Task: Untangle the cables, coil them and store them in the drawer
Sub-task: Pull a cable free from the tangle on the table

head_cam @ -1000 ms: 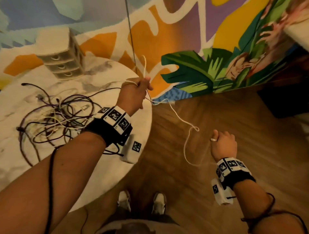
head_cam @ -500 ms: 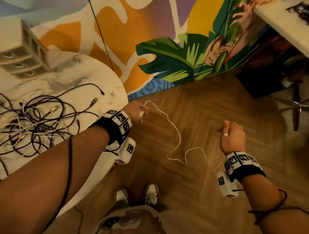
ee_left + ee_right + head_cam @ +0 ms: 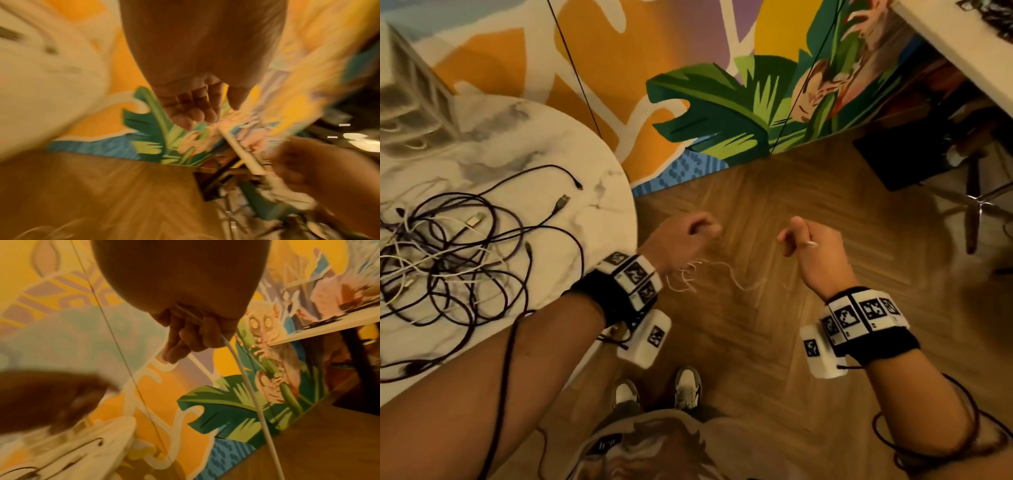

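Note:
A thin white cable [image 3: 722, 270] hangs blurred in loose loops between my two hands over the wooden floor. My left hand [image 3: 688, 233] is a curled fist just right of the table edge, and the cable bunches below its wrist. The left wrist view is blurred and shows its curled fingers [image 3: 191, 112], not the cable. My right hand [image 3: 808, 246] grips the white cable [image 3: 244, 374], which runs down out of its curled fingers [image 3: 185, 340]. A tangle of dark and white cables [image 3: 448, 260] lies on the round marble table [image 3: 551, 137]. The small drawer unit [image 3: 410, 99] stands at the table's far left.
A thin black cord [image 3: 575, 68] hangs down in front of the painted wall. A white desk [image 3: 962, 51] and a chair base [image 3: 976, 202] stand at the right. My shoes [image 3: 688, 387] are on the wooden floor below my hands.
My left hand has come off the table, down and to the right. The two hands are now closer together, and the white cable's slack bunches between them.

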A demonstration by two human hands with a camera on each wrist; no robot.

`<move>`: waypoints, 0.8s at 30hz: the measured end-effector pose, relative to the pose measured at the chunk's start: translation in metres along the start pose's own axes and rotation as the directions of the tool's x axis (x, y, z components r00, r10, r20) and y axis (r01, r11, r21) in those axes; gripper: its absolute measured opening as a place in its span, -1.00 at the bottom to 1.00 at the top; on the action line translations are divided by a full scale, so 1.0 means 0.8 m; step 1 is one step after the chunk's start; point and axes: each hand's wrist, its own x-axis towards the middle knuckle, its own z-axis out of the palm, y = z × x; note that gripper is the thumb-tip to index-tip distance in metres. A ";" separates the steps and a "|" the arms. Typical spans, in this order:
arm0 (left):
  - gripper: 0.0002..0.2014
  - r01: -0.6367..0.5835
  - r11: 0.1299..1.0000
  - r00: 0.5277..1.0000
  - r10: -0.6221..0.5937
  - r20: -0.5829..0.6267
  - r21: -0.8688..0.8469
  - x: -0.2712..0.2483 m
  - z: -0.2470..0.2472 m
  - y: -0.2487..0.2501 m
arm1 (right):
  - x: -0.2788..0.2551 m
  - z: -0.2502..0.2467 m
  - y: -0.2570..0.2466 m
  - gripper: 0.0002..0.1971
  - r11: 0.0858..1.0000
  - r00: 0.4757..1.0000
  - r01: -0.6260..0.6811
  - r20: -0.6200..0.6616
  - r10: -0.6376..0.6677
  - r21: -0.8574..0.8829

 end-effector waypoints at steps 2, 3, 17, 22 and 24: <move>-0.60 -0.246 0.967 0.969 0.243 0.040 0.069 -0.006 0.006 0.058 | 0.002 0.014 -0.027 -0.64 0.998 0.995 0.036 0.097 -0.032 -0.046; -0.55 -0.345 0.928 0.939 0.339 0.065 0.140 -0.008 0.007 0.079 | 0.001 0.017 -0.041 -0.73 0.996 0.989 0.071 0.130 -0.063 -0.052; -0.89 -0.611 0.729 0.704 0.679 -0.209 0.308 -0.016 -0.038 0.096 | -0.013 0.084 -0.021 -0.59 0.990 0.982 -0.068 0.183 0.044 0.125; -0.90 -0.615 0.723 0.714 0.680 -0.166 0.316 -0.027 -0.047 0.085 | -0.012 0.106 0.031 -0.53 0.905 0.753 -0.162 0.544 0.371 -0.393; -0.90 -0.601 0.748 0.729 0.658 -0.189 0.282 -0.031 -0.048 0.080 | -0.005 0.101 0.028 -0.54 0.894 0.691 -0.170 0.596 0.409 -0.415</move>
